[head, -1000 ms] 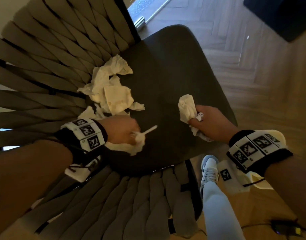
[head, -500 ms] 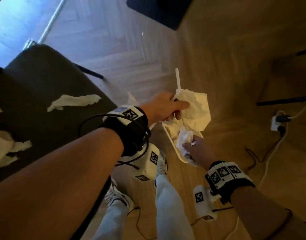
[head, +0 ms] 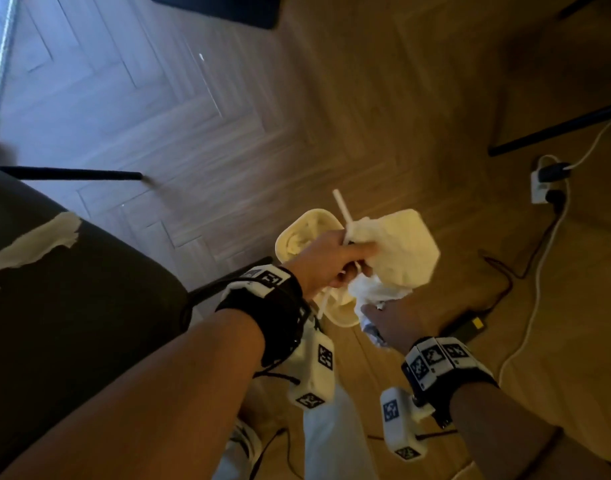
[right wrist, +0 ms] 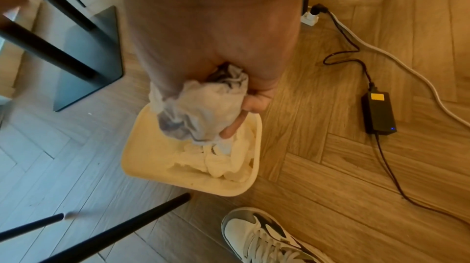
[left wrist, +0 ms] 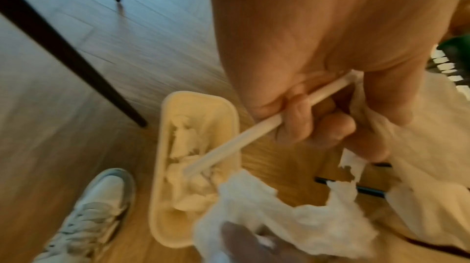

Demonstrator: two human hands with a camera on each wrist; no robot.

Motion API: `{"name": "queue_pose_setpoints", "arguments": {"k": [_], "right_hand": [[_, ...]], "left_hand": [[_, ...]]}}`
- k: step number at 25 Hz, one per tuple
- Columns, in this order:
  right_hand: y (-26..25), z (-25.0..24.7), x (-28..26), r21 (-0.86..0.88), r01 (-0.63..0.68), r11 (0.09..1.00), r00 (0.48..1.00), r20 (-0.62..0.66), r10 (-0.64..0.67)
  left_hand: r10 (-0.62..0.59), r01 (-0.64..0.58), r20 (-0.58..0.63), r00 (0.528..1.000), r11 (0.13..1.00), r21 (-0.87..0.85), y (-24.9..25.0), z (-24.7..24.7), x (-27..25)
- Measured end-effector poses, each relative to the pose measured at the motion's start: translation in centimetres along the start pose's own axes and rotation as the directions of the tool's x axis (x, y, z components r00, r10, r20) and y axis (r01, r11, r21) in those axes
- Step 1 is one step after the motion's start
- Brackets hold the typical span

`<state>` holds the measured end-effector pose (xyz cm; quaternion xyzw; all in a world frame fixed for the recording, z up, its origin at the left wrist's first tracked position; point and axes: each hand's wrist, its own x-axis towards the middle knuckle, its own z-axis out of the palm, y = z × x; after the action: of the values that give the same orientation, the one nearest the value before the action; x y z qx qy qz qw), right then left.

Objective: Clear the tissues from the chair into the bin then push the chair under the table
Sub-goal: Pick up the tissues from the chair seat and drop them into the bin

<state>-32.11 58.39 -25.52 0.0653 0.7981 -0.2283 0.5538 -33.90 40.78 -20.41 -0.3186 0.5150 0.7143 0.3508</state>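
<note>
- The left hand is hanging above the bin, its fingers curled round a white straw and pinching a big tissue that is billowing out past the rim.
- The right hand is hovering just beside it, fingers clenched on a crumpled wad directly over the bin's mouth.
- The bin is standing on the wood floor by the person's shoe, with earlier tissues already lying inside.
- One torn strip is lying on the dark chair seat, off to the left; whether more are lying out of frame I cannot tell.
- Tissue like this looks feather-light, soft and easily torn, so it will probably float or snag on skin rather than drop cleanly; I'd guess opening the fingers low over the bin is the safest way.
- The straw looks stiff and light, and is poking across the rim, so it may tip out unless it is dropped end-down.
- For the leftover strip, pinching it at its thicker middle should be lifting it whole.
- The chair looks heavy next to all this; its back or seat edge seems the place to push.
</note>
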Motion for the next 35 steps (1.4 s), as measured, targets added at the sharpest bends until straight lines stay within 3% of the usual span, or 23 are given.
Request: {"name": "queue_pose_setpoints", "arguments": {"k": [2, 4, 6, 8, 10, 13, 17, 22, 25, 27, 30, 32, 33, 35], "right_hand": [[0.7, 0.6, 2.4, 0.112, 0.017, 0.994, 0.999, -0.033, -0.013], [0.4, 1.0, 4.1, 0.138, 0.016, 0.990, 0.997, -0.071, -0.006], [0.0, 1.4, 5.8, 0.204, -0.026, 0.979, 0.996, -0.074, 0.042], [-0.7, 1.8, 7.5, 0.325, -0.090, 0.941, 0.996, 0.007, 0.093], [-1.1, 2.2, 8.7, 0.397, -0.152, 0.905, 0.988, 0.065, 0.137], [-0.7, 2.1, 9.0, 0.334, -0.105, 0.937, 0.994, 0.012, 0.108], [-2.2, 1.8, 6.8, 0.202, -0.014, 0.979, 0.993, -0.112, 0.038], [-10.5, 2.5, 0.9, -0.028, 0.324, 0.946, 0.928, -0.186, -0.323], [-18.6, 4.8, -2.8, -0.175, 0.525, 0.833, 0.833, -0.094, -0.545], [-24.0, 7.8, -5.0, -0.258, 0.641, 0.723, 0.750, 0.006, -0.662], [-30.4, 13.5, -7.4, -0.368, 0.747, 0.554, 0.641, 0.179, -0.746], [-33.7, 17.9, -8.4, -0.474, 0.790, 0.388, 0.561, 0.305, -0.770], [-35.1, 20.0, -8.7, -0.544, 0.781, 0.307, 0.542, 0.344, -0.767], [-36.9, 23.5, -8.6, -0.695, 0.689, 0.207, 0.570, 0.342, -0.747]], "left_hand": [[-0.048, 0.056, -0.234, 0.971, 0.998, 0.031, -3.1, -2.9, 2.5], [-0.075, 0.164, -0.460, 0.885, 0.974, 0.156, -6.7, -5.3, 5.4], [-0.124, 0.288, -0.566, 0.815, 0.935, 0.209, -9.3, -6.2, 7.6], [-0.247, 0.355, -0.569, 0.784, 0.931, 0.086, -10.9, -5.7, 10.0], [-0.347, 0.344, -0.495, 0.797, 0.934, -0.100, -11.1, -4.6, 12.0], [-0.369, 0.313, -0.395, 0.841, 0.929, -0.200, -10.5, -3.8, 12.4], [-0.259, 0.275, -0.354, 0.899, 0.961, -0.005, -9.5, -4.8, 7.6], [-0.043, 0.171, -0.437, 0.899, 0.951, 0.258, -5.3, -8.1, -3.5], [0.061, 0.091, -0.485, 0.873, 0.954, 0.284, -2.9, -11.4, -11.2], [0.123, 0.041, -0.558, 0.821, 0.961, 0.273, -2.6, -14.4, -16.0], [0.139, -0.010, -0.644, 0.752, 0.980, 0.200, -3.9, -18.9, -22.3], [0.106, -0.032, -0.688, 0.718, 0.992, 0.120, -6.5, -21.9, -26.3], [0.080, -0.024, -0.716, 0.694, 0.996, 0.088, -8.1, -23.3, -28.0], [0.029, 0.009, -0.771, 0.636, 0.999, 0.046, -11.8, -25.8, -31.3]]}}
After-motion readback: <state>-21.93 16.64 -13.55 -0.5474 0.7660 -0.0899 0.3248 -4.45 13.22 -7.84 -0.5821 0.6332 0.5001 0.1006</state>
